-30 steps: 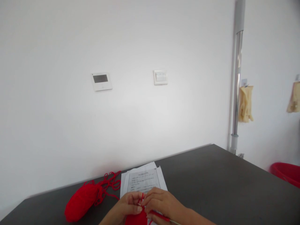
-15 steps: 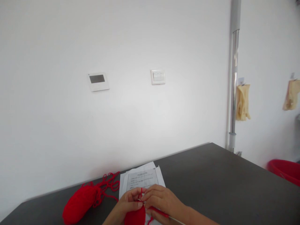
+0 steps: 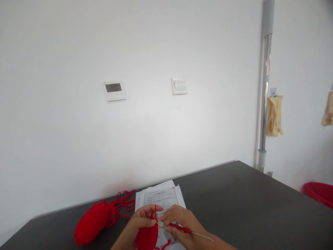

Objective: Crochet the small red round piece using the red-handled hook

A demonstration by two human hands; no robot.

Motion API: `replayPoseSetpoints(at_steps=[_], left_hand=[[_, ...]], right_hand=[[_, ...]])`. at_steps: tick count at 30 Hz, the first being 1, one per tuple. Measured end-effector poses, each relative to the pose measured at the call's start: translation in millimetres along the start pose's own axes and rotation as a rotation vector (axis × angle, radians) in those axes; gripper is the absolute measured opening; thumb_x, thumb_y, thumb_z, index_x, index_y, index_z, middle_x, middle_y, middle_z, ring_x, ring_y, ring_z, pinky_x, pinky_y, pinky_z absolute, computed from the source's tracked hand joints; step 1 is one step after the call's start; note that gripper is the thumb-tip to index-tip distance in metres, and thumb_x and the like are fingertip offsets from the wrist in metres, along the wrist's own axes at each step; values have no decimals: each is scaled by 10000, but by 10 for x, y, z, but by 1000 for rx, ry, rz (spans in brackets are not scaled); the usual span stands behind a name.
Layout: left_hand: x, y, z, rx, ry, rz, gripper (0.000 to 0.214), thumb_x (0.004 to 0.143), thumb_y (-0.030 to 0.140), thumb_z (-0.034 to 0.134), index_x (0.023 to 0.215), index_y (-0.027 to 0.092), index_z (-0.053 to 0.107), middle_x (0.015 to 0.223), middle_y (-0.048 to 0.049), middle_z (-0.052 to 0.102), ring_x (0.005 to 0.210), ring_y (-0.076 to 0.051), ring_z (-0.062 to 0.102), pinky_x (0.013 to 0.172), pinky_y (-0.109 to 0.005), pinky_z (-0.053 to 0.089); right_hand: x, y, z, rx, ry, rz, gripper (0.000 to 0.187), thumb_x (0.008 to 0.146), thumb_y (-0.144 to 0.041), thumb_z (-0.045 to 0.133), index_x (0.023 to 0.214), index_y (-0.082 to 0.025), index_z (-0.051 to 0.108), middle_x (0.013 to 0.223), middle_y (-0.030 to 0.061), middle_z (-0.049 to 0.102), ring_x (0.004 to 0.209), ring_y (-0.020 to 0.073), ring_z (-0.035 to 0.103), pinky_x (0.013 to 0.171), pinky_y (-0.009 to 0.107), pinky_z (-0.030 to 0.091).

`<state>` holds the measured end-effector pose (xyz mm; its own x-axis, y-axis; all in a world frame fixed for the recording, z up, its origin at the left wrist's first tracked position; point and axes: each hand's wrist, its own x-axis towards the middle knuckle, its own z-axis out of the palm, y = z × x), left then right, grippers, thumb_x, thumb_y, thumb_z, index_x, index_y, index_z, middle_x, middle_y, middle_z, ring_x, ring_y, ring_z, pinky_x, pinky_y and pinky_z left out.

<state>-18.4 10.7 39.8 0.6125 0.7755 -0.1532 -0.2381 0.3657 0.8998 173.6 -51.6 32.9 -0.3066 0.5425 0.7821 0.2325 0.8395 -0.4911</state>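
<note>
My left hand [image 3: 142, 222] is closed on a piece of red crochet work [image 3: 147, 238], thumb pressed along its upper edge. A strand of red yarn [image 3: 155, 210] runs up over the left index finger. In my right hand [image 3: 182, 222] lies a crochet hook [image 3: 182, 228] with a red grip, fingers closed round it. Its metal shaft sticks out toward the lower right. A small yellow tip [image 3: 159, 225] shows at the edge of the work, between the hands; whether it belongs to the hook I cannot tell. A red yarn tail [image 3: 165, 245] hangs below.
A red yarn ball [image 3: 91, 224] with loose loops lies left on the dark table [image 3: 234, 205]. Printed sheets [image 3: 161, 196] lie under and behind my hands. On the wall are a panel [image 3: 114, 91], a switch [image 3: 179, 86] and hanging gloves [image 3: 275, 115]. A red tub-like object [image 3: 318, 192] stands right.
My right hand has tilted and opened a small gap from the left, showing more of the hook's grip and shaft. The yellow tip has come into sight. The view has shifted slightly left.
</note>
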Motion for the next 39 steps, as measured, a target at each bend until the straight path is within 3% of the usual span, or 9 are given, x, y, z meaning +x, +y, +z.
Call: replayPoseSetpoints(at_steps=[5, 10, 17, 23, 31, 39], left_hand=[[-13, 27, -11, 41, -18, -14, 339, 501, 113, 753, 838, 124, 724, 597, -14, 619, 470, -59, 483, 494, -184, 268], [6, 20, -66, 41, -1, -3, 335, 510, 130, 753, 844, 128, 716, 599, -10, 606, 475, -65, 478, 494, -192, 262], [-93, 114, 99, 81, 23, -30, 311, 491, 131, 751, 801, 134, 722, 562, 15, 559, 434, -42, 430, 451, -181, 239], [-119, 142, 103, 73, 62, -46, 305, 463, 108, 723, 767, 130, 722, 537, 18, 553, 414, -45, 428, 437, -186, 245], [-100, 131, 64, 95, 16, -34, 299, 478, 133, 739, 776, 123, 723, 573, 6, 573, 426, -42, 433, 438, -185, 230], [-94, 111, 8, 91, -5, -46, 280, 479, 119, 717, 759, 109, 721, 557, -11, 584, 441, -55, 447, 462, -191, 244]], right_hand=[[-7, -12, 4, 22, 0, 16, 110, 881, -210, 536, 978, -200, 585, 969, 69, 696, 900, 146, 634, 810, 266, 497], [33, -73, -55, 27, -88, 28, 126, 877, -179, 534, 985, -184, 599, 1017, 85, 690, 940, 148, 627, 828, 269, 496], [1, -93, -48, 155, 23, 241, 114, 873, -232, 568, 904, -169, 658, 933, 77, 703, 880, 157, 657, 795, 286, 519], [82, -167, -125, 111, -104, 94, 124, 871, -164, 550, 950, -159, 646, 989, 97, 697, 942, 162, 638, 833, 291, 507], [5, -85, -44, 234, 11, 211, 87, 857, -181, 591, 902, -164, 663, 959, 82, 704, 907, 158, 660, 816, 295, 524], [97, -156, -132, 158, -113, 103, 100, 850, -175, 589, 911, -150, 665, 931, 99, 710, 910, 166, 644, 814, 297, 511]])
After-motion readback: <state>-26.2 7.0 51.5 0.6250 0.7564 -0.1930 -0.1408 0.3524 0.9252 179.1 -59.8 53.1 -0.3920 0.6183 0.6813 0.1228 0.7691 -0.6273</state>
